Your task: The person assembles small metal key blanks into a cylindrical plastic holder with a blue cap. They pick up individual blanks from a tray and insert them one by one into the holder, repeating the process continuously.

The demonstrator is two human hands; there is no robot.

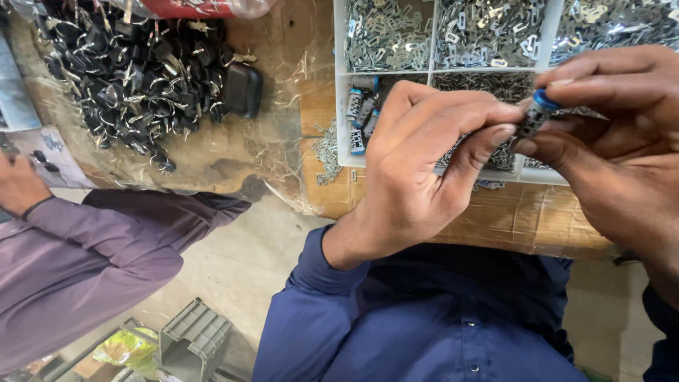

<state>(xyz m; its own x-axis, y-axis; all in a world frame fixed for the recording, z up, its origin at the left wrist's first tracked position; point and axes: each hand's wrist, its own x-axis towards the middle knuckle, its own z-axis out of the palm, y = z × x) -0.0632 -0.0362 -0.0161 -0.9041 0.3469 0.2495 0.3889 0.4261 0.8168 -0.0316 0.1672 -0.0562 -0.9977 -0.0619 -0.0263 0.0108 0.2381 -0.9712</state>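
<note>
Two hands are pinching one small part: my left hand (417, 170) and right hand (608, 134) are meeting just over the front edge of the white compartment tray (431, 42). Both are curled nearly closed, thumb & forefinger tips pressing on the small cylinder (535, 115) from either side. It's looking dark w/ a speckled grey body and a bright blue cap at its top end, tilting slightly. Only the cap & a strip of the body are showing; the rest is sitting behind my fingertips, so I can't tell its full length or what the lower end looks like.

More blue-capped cylinders (362, 113) are lying in the tray's front-left compartment. Other compartments are holding heaps of small silver metal clips (387, 32); too tiny & jumbled to make out their exact shape. Tray's right side is getting cut off by my right hand and the picture edge.

Off to the side, a pile of black parts w/ metal loops (134, 71) is sitting on clear plastic sheet (283, 148) over the wooden bench (509, 219). Another person's purple sleeve (92, 262) is reaching in at the edge, hand only partly in view.
</note>
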